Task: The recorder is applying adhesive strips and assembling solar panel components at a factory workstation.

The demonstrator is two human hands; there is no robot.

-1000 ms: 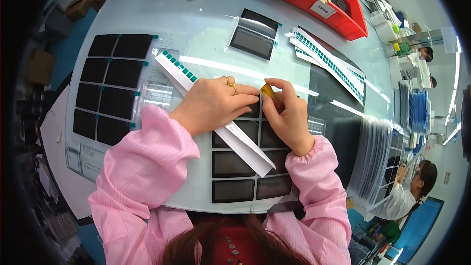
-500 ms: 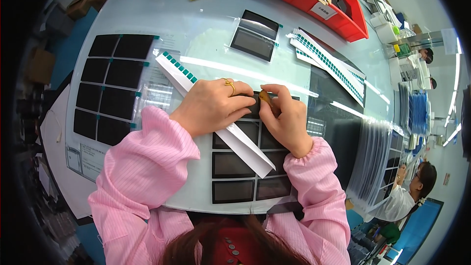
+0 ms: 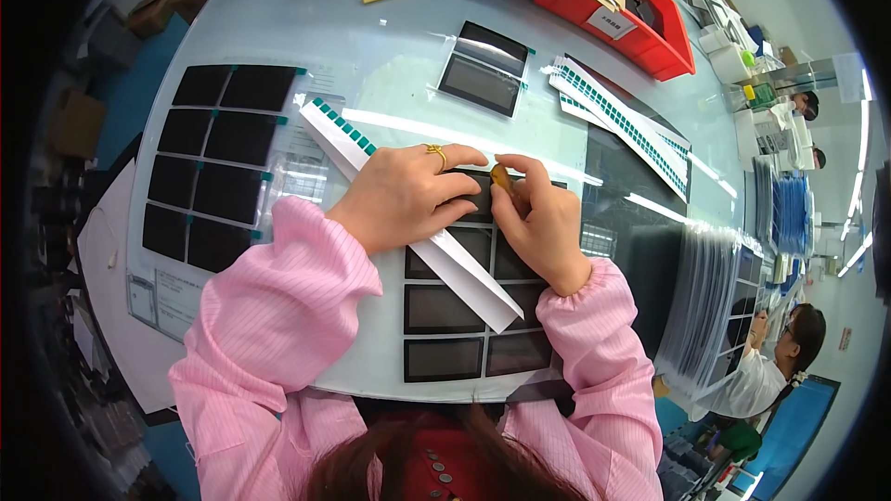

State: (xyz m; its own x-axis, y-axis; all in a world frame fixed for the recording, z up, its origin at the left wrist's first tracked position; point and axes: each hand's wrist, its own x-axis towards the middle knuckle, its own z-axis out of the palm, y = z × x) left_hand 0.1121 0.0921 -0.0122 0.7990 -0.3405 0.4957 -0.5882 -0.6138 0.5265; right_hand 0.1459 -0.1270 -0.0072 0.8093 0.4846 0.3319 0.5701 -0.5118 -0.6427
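Observation:
My left hand [image 3: 404, 197], with a gold ring on one finger, is curled over a long white strip [image 3: 469, 276] with a row of green tabs at its far end. The strip slants from the upper left down across dark rectangular panels [image 3: 445, 309] set in a grid in front of me. Between thumb and fingers, my right hand [image 3: 541, 223] pinches a small yellow-brown tool [image 3: 501, 178] at the grid's far edge. The fingertips of both hands almost meet over a top panel, which they partly cover.
Another sheet of dark panels [image 3: 239, 137] with green tabs lies left. A smaller two-panel piece [image 3: 481, 83] sits farther off. Right are more tabbed strips [image 3: 617, 107], a red bin [image 3: 673, 32] and a stack of clear sheets [image 3: 691, 301]. A co-worker [image 3: 756, 371] sits beyond.
My left index finger has straightened a little toward my right hand. The strip's near end has shifted slightly right and away from me. My right hand keeps its pinch, almost unmoved.

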